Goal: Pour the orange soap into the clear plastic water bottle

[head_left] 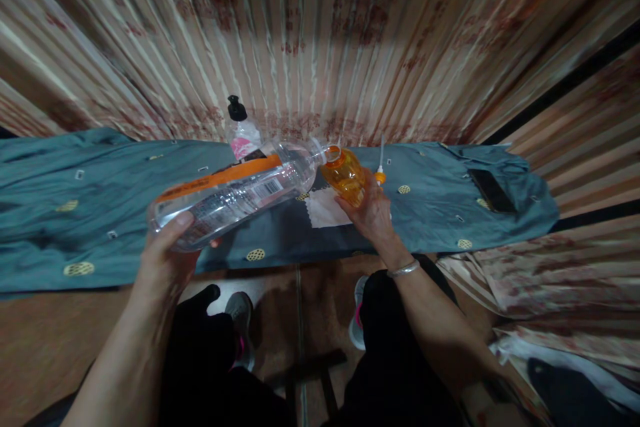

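Note:
My left hand (173,240) is wrapped round the lower end of a large clear plastic bottle (250,197) with an orange band and a barcode. The bottle lies tilted, its neck pointing right, at the mouth of a small amber bottle (343,173). My right hand (370,207) grips that amber bottle, which leans toward the clear one. Whether the two mouths touch, I cannot tell. Behind my right hand an orange pump top (381,177) with a pale tube rests on the cloth. Beneath the bottles lies a pale cloth square (327,207).
A pump bottle with a black top (237,109) stands behind the clear bottle. To the right, a dark phone (491,190) lies on the teal patterned cloth (430,213). Pleated curtains (310,47) hang behind and at the right. My legs and shoes are below.

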The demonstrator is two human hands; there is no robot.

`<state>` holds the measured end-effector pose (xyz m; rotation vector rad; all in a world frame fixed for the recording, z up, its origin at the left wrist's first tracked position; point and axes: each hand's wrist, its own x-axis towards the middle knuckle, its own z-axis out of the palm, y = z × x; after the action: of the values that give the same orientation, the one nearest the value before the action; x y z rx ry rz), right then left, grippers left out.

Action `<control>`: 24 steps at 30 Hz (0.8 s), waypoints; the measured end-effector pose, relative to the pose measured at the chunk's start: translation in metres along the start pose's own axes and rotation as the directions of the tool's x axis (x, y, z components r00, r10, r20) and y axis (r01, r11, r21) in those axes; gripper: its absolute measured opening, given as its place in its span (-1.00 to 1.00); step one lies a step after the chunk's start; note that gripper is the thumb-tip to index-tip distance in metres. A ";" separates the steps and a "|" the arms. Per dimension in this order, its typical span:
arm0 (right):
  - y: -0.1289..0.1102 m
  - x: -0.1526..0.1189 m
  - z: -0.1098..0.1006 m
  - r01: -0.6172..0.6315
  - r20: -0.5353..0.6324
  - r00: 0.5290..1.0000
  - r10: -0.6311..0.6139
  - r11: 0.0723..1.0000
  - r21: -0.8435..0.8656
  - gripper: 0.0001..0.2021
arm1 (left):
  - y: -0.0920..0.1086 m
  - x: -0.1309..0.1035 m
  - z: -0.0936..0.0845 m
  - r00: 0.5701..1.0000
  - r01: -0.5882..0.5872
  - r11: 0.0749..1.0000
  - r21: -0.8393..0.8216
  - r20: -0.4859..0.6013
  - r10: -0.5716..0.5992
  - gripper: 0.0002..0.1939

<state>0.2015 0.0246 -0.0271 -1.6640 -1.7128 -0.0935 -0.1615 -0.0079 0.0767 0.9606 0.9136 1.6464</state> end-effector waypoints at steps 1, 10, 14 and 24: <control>0.000 0.000 0.000 -0.002 0.004 1.000 0.002 1.000 -0.007 -0.17 | -0.001 0.000 0.000 1.000 -0.004 1.000 -0.003 0.005 0.004 -0.30; 0.005 -0.001 0.000 0.032 0.000 0.999 -0.032 0.999 -0.017 -0.12 | -0.002 -0.001 0.003 1.000 -0.012 1.000 -0.003 0.012 0.012 -0.28; 0.005 -0.001 -0.001 0.041 0.014 0.999 -0.041 0.999 -0.008 -0.10 | -0.002 0.000 0.001 0.999 -0.031 0.999 -0.017 0.027 0.031 -0.42; 0.002 -0.002 -0.007 0.035 0.022 0.999 -0.035 0.999 0.012 -0.15 | -0.003 0.001 0.002 0.997 -0.064 0.998 0.003 0.031 0.064 -0.50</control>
<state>0.2066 0.0199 -0.0238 -1.6326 -1.7563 -0.0811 -0.1587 -0.0056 0.0753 1.0246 0.8733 1.6795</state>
